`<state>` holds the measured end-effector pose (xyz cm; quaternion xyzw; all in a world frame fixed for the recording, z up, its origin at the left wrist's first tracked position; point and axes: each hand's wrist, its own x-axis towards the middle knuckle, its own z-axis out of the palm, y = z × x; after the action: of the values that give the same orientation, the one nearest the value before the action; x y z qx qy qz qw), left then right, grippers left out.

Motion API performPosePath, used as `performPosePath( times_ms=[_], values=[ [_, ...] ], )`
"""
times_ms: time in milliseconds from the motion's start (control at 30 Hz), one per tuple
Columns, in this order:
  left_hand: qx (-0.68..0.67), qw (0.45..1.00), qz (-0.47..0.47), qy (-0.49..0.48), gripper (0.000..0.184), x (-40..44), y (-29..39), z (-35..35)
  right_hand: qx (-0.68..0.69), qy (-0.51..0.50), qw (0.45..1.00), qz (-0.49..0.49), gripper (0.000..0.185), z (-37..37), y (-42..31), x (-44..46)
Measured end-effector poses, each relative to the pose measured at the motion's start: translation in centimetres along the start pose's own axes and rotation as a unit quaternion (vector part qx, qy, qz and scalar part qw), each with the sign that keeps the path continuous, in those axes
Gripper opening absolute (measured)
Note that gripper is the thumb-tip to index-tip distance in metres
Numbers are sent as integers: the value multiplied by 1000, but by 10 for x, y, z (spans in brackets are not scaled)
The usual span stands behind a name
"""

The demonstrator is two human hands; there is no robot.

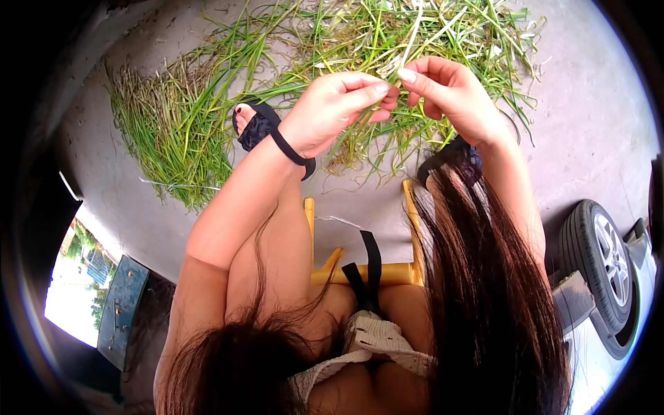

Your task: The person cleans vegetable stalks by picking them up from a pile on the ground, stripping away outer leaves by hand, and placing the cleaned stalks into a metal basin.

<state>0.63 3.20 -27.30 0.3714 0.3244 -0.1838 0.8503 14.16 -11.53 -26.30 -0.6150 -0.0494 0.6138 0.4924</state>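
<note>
My left hand (335, 111) is closed in a pinch, thumb against fingers, over the pile of long green grass-like stalks (456, 41). Close beside it, my right hand (453, 93) pinches with thumb and forefinger at nearly the same spot. Between the fingertips runs a thin green stalk (396, 81), mostly covered by the fingers; its exact kind cannot be made out. Some stalks in the pile have pale ends and dry brown bits. A denser heap of stalks (173, 131) lies to the left, its ends roughly lined up. A black band (287, 149) circles my left wrist.
Both feet, in black sandals (259, 128), rest on the concrete floor (159, 228) at the pile's near edge. Below me is a yellow wooden seat frame (398, 274). A car wheel (609, 256) stands at the right, a blue panel (122, 311) at the lower left.
</note>
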Motion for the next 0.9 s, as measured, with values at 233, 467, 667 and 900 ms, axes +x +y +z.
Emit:
performPosePath(
  times_ms=[233,467,667,900],
  values=[
    [163,983,80,33,23,4,4,-5,-14,-4,996,-90,18,-4,-2,1],
    [-67,994,84,-32,21,1,8,-1,110,-80,991,-17,17,-4,3,2],
    [-252,966,41,-40,23,8,6,-8,51,-107,993,17,16,-8,-3,-5],
    [-170,983,11,-63,23,4,11,-7,42,-53,998,-13,15,-15,0,-4]
  ],
)
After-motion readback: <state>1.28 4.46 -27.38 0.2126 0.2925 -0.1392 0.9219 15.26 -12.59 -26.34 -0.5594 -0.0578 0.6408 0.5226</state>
